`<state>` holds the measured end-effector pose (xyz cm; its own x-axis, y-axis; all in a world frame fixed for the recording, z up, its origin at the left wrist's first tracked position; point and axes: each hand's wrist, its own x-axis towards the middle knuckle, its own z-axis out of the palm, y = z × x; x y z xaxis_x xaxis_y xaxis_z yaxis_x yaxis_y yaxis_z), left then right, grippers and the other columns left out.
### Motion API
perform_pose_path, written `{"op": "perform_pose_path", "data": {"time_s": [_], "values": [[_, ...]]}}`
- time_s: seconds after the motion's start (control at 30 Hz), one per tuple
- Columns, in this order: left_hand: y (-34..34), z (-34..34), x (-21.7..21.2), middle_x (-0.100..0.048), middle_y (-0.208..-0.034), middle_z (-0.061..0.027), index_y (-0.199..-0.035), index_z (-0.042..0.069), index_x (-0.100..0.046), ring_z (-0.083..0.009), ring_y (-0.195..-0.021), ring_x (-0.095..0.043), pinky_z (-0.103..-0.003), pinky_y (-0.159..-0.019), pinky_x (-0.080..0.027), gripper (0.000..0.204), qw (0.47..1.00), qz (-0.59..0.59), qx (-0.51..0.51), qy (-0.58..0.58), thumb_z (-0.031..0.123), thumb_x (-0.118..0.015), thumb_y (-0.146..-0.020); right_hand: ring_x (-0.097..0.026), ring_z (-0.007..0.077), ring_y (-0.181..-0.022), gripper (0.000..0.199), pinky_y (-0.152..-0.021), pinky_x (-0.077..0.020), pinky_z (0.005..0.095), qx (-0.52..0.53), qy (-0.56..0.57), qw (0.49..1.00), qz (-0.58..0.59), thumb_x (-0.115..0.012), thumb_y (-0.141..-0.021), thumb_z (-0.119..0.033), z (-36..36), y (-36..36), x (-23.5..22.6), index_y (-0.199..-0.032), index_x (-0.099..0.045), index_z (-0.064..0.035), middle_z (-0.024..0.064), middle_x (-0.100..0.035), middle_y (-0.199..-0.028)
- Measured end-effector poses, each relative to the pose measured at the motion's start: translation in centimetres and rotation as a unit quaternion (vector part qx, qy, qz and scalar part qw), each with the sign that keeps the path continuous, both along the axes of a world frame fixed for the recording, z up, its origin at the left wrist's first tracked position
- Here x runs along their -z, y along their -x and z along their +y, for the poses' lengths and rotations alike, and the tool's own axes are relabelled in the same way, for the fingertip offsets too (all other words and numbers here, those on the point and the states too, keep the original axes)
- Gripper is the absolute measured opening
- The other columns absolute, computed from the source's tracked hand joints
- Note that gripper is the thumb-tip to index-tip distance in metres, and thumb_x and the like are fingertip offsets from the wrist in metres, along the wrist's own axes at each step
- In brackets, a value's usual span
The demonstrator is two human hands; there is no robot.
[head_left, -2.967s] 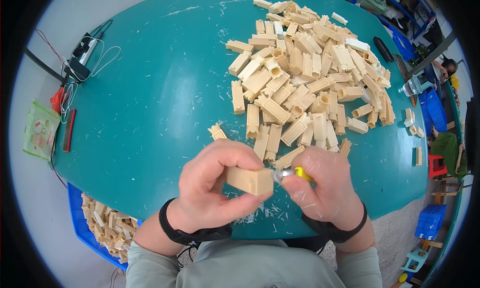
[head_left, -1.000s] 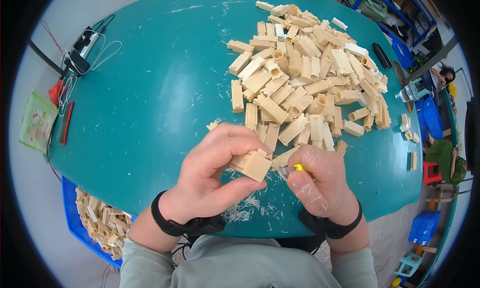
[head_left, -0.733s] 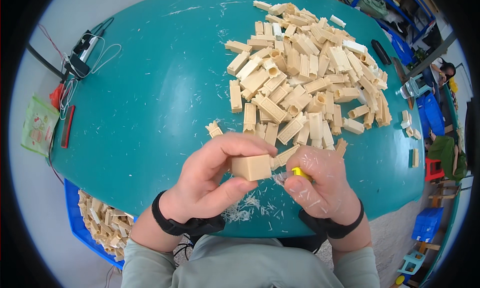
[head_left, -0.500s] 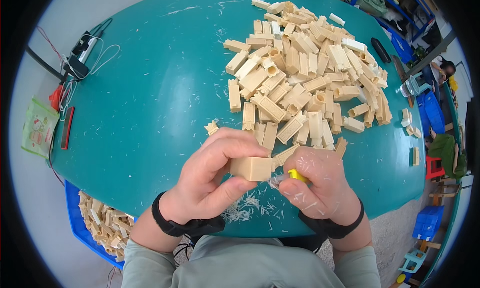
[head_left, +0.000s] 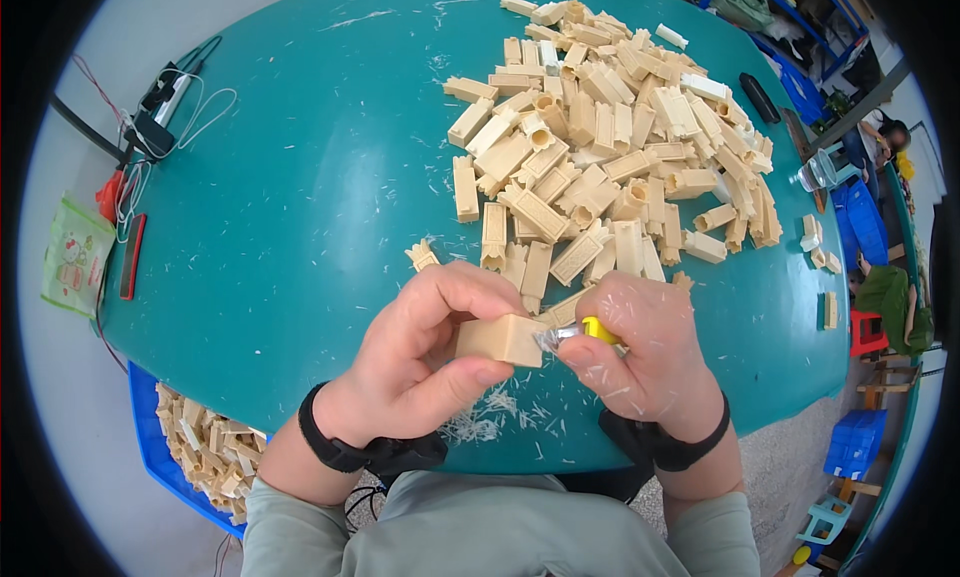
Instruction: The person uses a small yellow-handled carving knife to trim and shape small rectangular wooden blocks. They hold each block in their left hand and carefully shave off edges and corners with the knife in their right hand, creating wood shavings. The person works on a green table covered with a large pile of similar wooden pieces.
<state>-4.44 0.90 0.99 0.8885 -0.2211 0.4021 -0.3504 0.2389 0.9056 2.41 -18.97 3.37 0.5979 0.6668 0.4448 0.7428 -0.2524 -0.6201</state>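
My left hand (head_left: pixel 420 362) grips a cream plastic block (head_left: pixel 500 339) over the near edge of the round teal table (head_left: pixel 300 207). My right hand (head_left: pixel 640 357) holds a small knife with a yellow handle (head_left: pixel 598 329); its metal blade (head_left: pixel 553 337) touches the block's right end. Pale shavings (head_left: pixel 490 412) lie scattered on the table just below both hands. A large heap of the same cream blocks (head_left: pixel 610 157) covers the table's far right half, its closest pieces just beyond my fingers.
A blue crate (head_left: pixel 190 447) holding several cream blocks stands below the table at lower left. Cables and a power strip (head_left: pixel 160 112), a red tool (head_left: pixel 112 192) and a green packet (head_left: pixel 75 257) lie at the left rim. Blue bins, stools and another person (head_left: pixel 885 137) are on the right.
The block has been turned in my left hand over the last seconds, and the knife in my right hand has stayed against its right end. Both hands remain in the same spot.
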Motion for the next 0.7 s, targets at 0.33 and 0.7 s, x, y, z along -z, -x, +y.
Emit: {"op": "perform_pose_path", "data": {"time_s": [0.33,0.7], "values": [[0.3,-0.4,-1.4,-0.053,-0.108,-0.0123,-0.122,-0.003,-0.04,-0.0164,-0.098,-0.052,-0.029,-0.084,-0.042,0.042,0.991,0.128,0.011,0.035,0.011,-0.056,-0.087,-0.05,0.0287,-0.052,0.027,-0.047,-0.0388,0.0328,0.03,-0.043,0.985,0.166,-0.059,-0.085,-0.025,-0.1,0.7,-0.8,-0.074,-0.055,-0.0013,0.0124,-0.049,-0.061],[0.0,-0.2,-1.0,-0.057,-0.103,-0.0119,-0.093,0.002,-0.055,-0.0224,-0.087,-0.055,-0.033,-0.078,-0.043,0.025,0.963,-0.064,-0.206,-0.162,0.002,-0.069,-0.072,-0.049,0.0288,-0.05,0.029,-0.045,-0.0379,0.0348,0.058,-0.02,0.976,0.211,-0.058,-0.086,-0.027,0.6,1.5,-0.4,-0.072,-0.053,-0.0017,0.0119,-0.048,-0.059]]}}
